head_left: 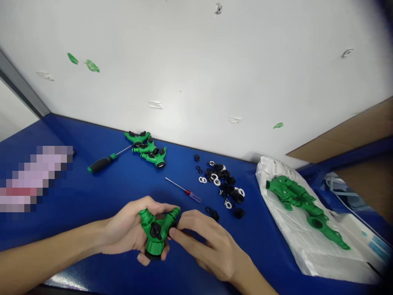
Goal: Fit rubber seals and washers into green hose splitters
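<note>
My left hand (129, 227) cradles a green plastic Y-shaped hose splitter (155, 233) with a black valve knob on its front. Its branches point away from me and its black-ringed inlet points toward me. My right hand (208, 246) comes in from the right, with thumb and forefinger pinching the splitter's right branch near a small black part. Those fingertips hide the branch's lower side. A small black fitting (212, 214) lies just beyond my right hand on the blue tabletop (92, 205).
Several finished green splitters (149, 149) and a black-handled screwdriver (101, 163) lie at the back. A red-handled small screwdriver (186, 191) and a scatter of black and white small parts (222, 182) are ahead. A white bag (294, 221) with green splitter parts lies right; a pixelated object (37, 178) lies left.
</note>
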Motion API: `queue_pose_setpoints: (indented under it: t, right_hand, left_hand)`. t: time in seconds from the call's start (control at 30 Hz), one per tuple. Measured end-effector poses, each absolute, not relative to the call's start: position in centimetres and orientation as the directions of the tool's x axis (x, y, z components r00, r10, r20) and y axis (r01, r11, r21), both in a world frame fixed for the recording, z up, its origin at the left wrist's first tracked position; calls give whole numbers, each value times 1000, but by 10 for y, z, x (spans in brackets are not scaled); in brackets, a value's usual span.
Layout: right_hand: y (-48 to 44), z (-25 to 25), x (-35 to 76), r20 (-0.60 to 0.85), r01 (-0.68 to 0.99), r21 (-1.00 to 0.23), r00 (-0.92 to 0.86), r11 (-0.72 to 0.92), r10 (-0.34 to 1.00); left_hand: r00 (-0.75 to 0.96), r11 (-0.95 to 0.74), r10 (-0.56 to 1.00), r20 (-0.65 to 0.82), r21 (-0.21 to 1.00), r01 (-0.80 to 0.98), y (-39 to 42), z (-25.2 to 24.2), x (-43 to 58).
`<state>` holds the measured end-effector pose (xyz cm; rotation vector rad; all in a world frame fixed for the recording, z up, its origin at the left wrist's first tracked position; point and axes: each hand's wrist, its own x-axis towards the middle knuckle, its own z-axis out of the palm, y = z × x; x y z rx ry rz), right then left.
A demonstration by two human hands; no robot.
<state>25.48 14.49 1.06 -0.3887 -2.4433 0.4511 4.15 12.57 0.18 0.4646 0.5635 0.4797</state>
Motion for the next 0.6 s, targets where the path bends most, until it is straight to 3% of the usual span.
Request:
queue_pose_setpoints:
  t: [0.17, 0.23, 0.3, 0.37, 0.4, 0.47, 0.5, 0.6]
  right_hand:
    - [145, 8, 260, 546, 140, -351, -773, 926, 324]
    - [146, 4, 260, 554, 174, -441, -719, 880, 419]
    - [147, 0, 257, 510, 195, -667, -584, 719, 631]
    - [148, -6, 252, 293, 125, -913, -463, 389, 836]
    - [148, -9, 249, 152, 64, -977, -451, 202, 879]
    - [148, -14, 244, -39, -48, -996, -494, -72, 869]
    - [147, -16, 241, -67, -94, -987, -514, -134, 855]
    - [144, -19, 237, -4, -169, -980, -493, -101, 870]
  left_hand:
    - [723, 788, 557, -409, 535, -305, 126, 6, 43]
    - [661, 725, 633, -402, 608, -325, 122, 6, 44]
    - [577, 608, 740, -345, 710, -355, 117, 2, 45]
    - [517, 481, 817, -254, 796, -368, 114, -3, 46]
    - [508, 435, 834, -217, 825, -362, 112, -6, 45]
    - [507, 389, 842, -186, 860, -331, 109, -14, 43]
    - [507, 368, 844, -173, 875, -314, 107, -17, 42]
    - [453, 279, 880, -144, 928, -247, 99, -24, 42]
